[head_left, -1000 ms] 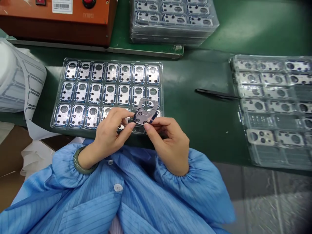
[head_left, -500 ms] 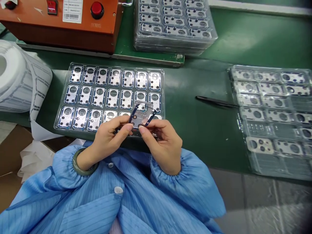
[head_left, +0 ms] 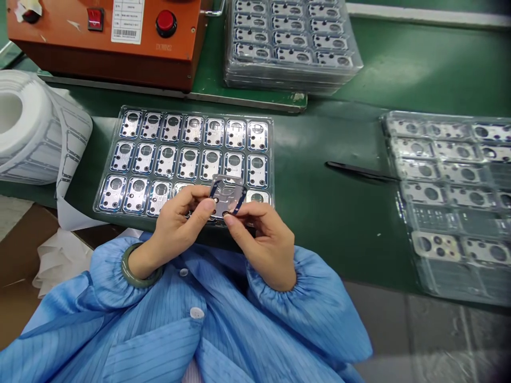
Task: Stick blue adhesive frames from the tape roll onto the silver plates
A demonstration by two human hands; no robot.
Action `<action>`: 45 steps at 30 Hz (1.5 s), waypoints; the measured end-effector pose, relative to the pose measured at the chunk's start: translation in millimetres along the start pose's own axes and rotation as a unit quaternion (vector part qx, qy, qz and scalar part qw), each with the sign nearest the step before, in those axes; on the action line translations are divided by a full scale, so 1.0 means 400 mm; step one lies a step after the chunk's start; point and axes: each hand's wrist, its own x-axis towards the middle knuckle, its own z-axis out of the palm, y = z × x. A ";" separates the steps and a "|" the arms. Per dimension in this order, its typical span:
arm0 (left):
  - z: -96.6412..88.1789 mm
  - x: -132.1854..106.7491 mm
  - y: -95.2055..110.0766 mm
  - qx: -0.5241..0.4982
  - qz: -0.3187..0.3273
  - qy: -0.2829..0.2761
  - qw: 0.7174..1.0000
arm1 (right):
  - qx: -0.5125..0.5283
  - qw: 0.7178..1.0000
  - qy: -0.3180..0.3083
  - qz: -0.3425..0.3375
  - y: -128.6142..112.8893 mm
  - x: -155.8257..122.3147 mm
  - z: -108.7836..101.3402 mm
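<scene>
Tight two-handed pinch, right over the tray!

The left thumb (head_left: 207,204) and the right thumb (head_left: 228,218) are pressing in from either side, the other fingers curled behind and mostly hidden. Between them, the left hand (head_left: 178,229) and right hand (head_left: 266,242) pinch one small metal plate (head_left: 228,198), blue-edged with small dark holes and a clear film over it. It's held just above the bottom row of the tray, looking nearly square from here, so I can't call a long axis, and it's tilted slightly clockwise.

Right beneath is a clear blister tray (head_left: 183,119) of metal plates, seven across and three rows deep, 21 pockets, with the hands covering part of the bottom row. To the right lie one pair of black tweezers (head_left: 361,172) and a second clear tray (head_left: 447,202), only partly filled. Beyond sits a stack of trays (head_left: 291,48), next to an orange control box (head_left: 104,45) with one red rocker switch, one red round button and a barcode label, its writing too small to read. On the left, a white film roll (head_left: 24,127). A green bangle (head_left: 139,266) circles the left wrist.
</scene>
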 end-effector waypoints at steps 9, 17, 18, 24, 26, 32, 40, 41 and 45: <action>0.004 -0.002 -0.001 0.026 0.011 0.033 0.999 | -0.003 0.999 -0.036 -0.013 -0.008 0.001 0.002; 0.000 -0.004 0.004 0.025 0.032 0.051 0.998 | -0.028 0.997 -0.062 -0.030 -0.008 0.001 -0.001; -0.002 -0.005 0.003 0.033 0.033 0.054 0.997 | -0.032 0.997 -0.065 -0.032 -0.010 0.002 -0.002; -0.012 -0.014 -0.012 0.046 0.030 0.051 0.997 | -0.041 0.996 -0.067 -0.037 -0.010 0.000 -0.002; -0.011 -0.014 -0.013 0.047 0.032 0.049 0.997 | -0.043 0.996 -0.069 -0.033 -0.008 -0.001 -0.002; -0.010 -0.012 -0.009 0.044 0.038 0.046 0.997 | -0.037 0.996 -0.069 -0.034 -0.006 -0.002 -0.002; -0.014 -0.012 -0.004 0.040 0.028 0.033 0.998 | -0.034 0.996 -0.073 -0.034 -0.005 0.000 -0.003; -0.014 -0.012 -0.004 0.044 0.028 0.032 0.998 | -0.033 0.996 -0.075 -0.034 -0.004 0.000 -0.003; -0.014 -0.010 -0.003 0.063 0.036 0.038 0.997 | -0.027 0.995 -0.082 -0.044 -0.002 0.003 -0.003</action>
